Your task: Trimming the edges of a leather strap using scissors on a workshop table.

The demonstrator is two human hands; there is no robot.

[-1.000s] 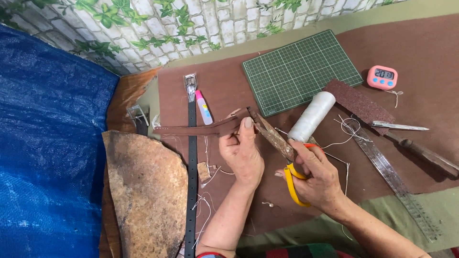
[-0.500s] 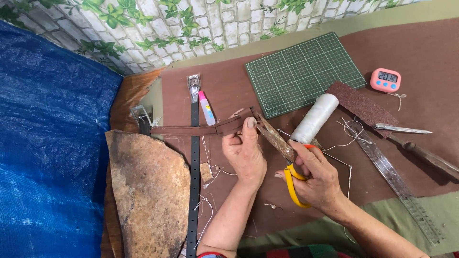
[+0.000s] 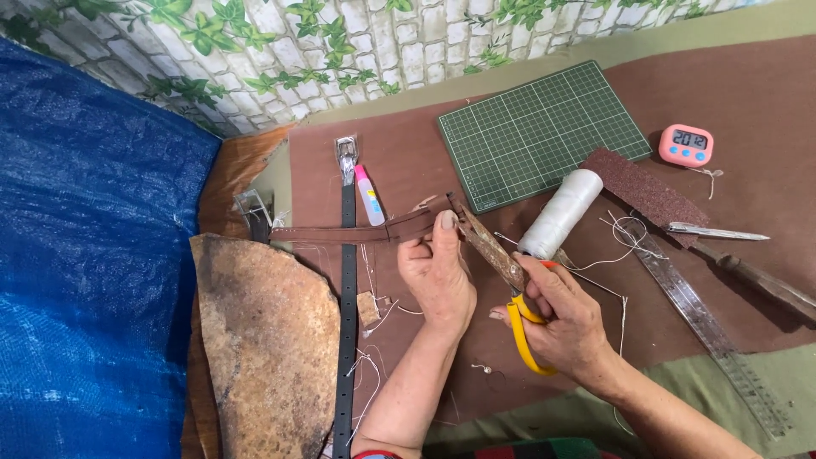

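**Scissor tips at the end of a pinched leather strap**

The left hand (image 3: 439,274) is closed on a brown leather strap (image 3: 353,233), thumb pressed on top near its free end; the rest of the strap runs away to that hand's left toward a metal buckle (image 3: 252,210). The right hand (image 3: 563,316) is clamped through the yellow handles of a pair of rusty scissors (image 3: 489,249), whose blades angle up to meet the strap just beyond the left thumb. Whether the blades are parted cannot be told.

The risk, as I judge it: the blade tips sit just beside the thumb, so a slip could nick it, and the rusty edges may chew rather than cut cleanly.

Just past the right hand stand 1 spool of white thread (image 3: 561,212) and a steel ruler (image 3: 705,323); a black belt (image 3: 346,314) lies left of the left wrist. Everything rests on a brown mat (image 3: 748,85), with a blue tarp (image 3: 85,280) alongside and a leaf-patterned brick wall behind.
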